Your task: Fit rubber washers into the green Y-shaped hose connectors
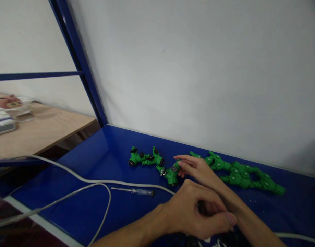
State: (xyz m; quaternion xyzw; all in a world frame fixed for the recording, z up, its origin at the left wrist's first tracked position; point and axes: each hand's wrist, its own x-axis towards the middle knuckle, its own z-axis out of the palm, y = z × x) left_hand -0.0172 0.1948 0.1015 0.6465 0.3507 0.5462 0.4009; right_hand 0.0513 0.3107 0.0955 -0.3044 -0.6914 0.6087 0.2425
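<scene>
My right hand point(194, 168) reaches across the blue surface. Its fingers are round the right outlet of a green Y-shaped hose splitter point(171, 175) with small valve levers; part of that outlet is hidden by them. Nearer the camera, my left hand point(198, 209) is curled, thumb against the fingers. A dark spot shows in its curl, but what it holds, if anything, cannot be made out. Two more green splitters with black levers, one point(136, 156) beside the other point(154, 157), lie to the left. Several green splitters without visible levers point(239, 175) sit clustered to the right.
A screwdriver with a clear handle point(143, 192) lies on the blue tabletop point(116, 144), near a pale cable point(82, 179). Below my left hand is a dark item with white marks point(216, 241). A blue frame post point(80, 61) and a wooden board point(57, 123) stand left.
</scene>
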